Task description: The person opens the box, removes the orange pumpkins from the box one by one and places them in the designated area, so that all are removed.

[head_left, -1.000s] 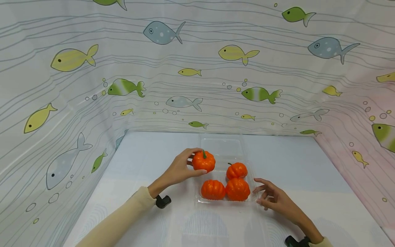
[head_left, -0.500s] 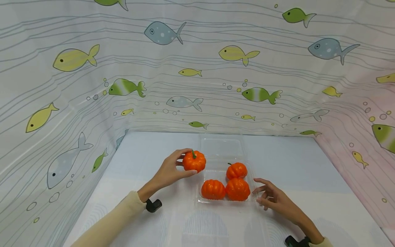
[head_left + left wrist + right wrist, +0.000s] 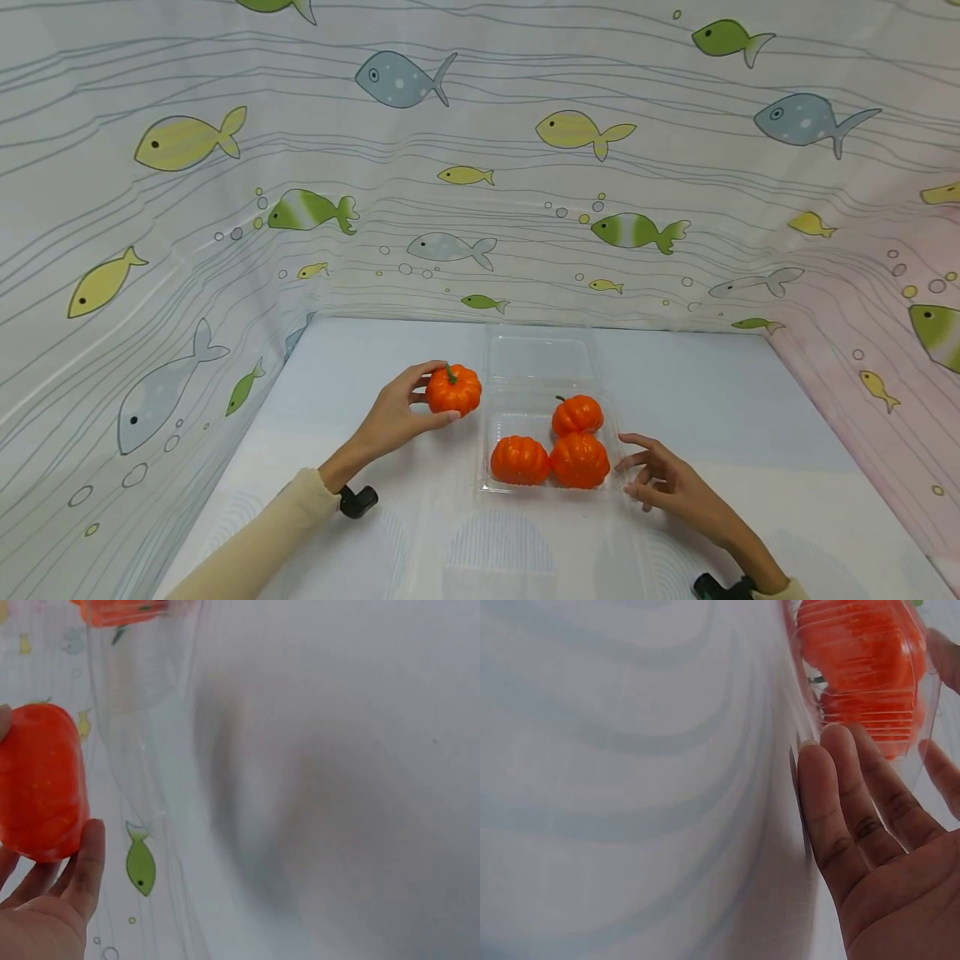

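Closest in, bottom edge: tan left sleeve (image 3: 258, 533) ran in from lower left, with a black wrist unit (image 3: 358, 502) at its cuff. Second black unit (image 3: 722, 587) sat on the other wrist, bottom right, partly cut off.

Right hand (image 3: 671, 487), lower right of centre: grasped nothing. Fingers extended toward the box's right wall, thumb apart from them in the right wrist view. Couldn't tell if the fingertips touched plastic or stopped just beside it.

Left hand (image 3: 393, 421), left of centre: had a grip on one orange pumpkin (image 3: 454, 392), thumb on the near side, fingers round the left and far side. Green stem faced up. Pumpkin was just left of the box, outside it; left wrist view cut off part of it.

Clear plastic box (image 3: 517, 421), centre: three more pumpkins inside. Front left one (image 3: 519, 461), front right one (image 3: 580, 461), rear right one (image 3: 577, 415); the right pair touched. Rear left corner was bare.

Clear lid (image 3: 542, 354) lay opened out behind the box, on the pale table (image 3: 360, 367).

Farthest, filling the top: white fish-print backdrop (image 3: 510, 83), pinkish at right.
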